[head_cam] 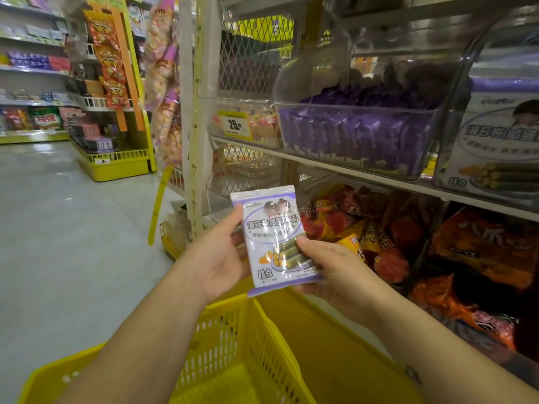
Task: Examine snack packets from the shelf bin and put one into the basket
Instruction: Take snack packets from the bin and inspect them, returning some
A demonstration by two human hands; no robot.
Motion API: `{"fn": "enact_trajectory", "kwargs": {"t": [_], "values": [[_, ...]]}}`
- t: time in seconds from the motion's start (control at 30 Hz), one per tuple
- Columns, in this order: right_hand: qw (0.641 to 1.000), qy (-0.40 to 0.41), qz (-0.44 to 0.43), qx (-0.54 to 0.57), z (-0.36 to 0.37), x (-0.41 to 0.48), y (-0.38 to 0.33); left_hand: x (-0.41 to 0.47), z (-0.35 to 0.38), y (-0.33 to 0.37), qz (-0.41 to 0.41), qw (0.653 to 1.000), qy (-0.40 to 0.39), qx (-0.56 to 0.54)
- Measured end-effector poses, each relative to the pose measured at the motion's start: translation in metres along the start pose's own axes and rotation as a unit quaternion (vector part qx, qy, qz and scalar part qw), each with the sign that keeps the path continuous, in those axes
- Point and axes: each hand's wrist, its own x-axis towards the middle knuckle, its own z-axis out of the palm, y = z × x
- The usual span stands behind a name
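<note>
A white and purple snack packet [274,240] is held upright in front of me, its printed face toward the camera. My left hand [217,258] grips its left edge, thumb on the front. My right hand [329,266] holds the lower right corner, thumb over the picture of the rolls. Below both hands sits the yellow plastic basket [236,342], which looks empty. Up on the shelf at the right, the clear shelf bin [358,138] holds several purple packets of the same kind.
Orange and red snack bags [437,249] fill the lower shelf at right. A price tag [233,123] marks a bin to the left of the purple one. A white shelf post [192,126] stands ahead. The aisle floor [58,228] lies to the left, with more shelves beyond.
</note>
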Motion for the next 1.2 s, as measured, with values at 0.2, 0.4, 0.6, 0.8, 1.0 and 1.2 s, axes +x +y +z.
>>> {"fn": "enact_trajectory", "kwargs": {"t": [0.2, 0.4, 0.6, 0.8, 1.0, 1.2], "values": [[0.989, 0.061, 0.046, 0.124, 0.0, 0.001, -0.007, -0.004, -0.008, -0.004, -0.052, 0.993, -0.094, 0.057], [0.979, 0.055, 0.074, 0.179, -0.002, 0.001, -0.007, -0.003, -0.009, -0.005, -0.053, 0.991, -0.116, 0.045], [0.997, 0.062, -0.03, 0.041, 0.001, 0.002, -0.001, 0.003, -0.01, -0.016, 0.016, 0.98, -0.026, 0.195], [0.964, 0.079, -0.193, -0.167, 0.018, -0.001, 0.006, 0.002, 0.003, -0.026, 0.062, 0.974, -0.08, 0.203], [0.976, 0.006, -0.187, -0.114, 0.022, -0.006, 0.005, 0.002, 0.0, -0.02, 0.046, 0.985, -0.146, 0.08], [0.965, 0.094, -0.183, -0.165, 0.019, -0.008, -0.001, 0.005, -0.003, -0.017, 0.043, 0.982, -0.184, -0.013]]}}
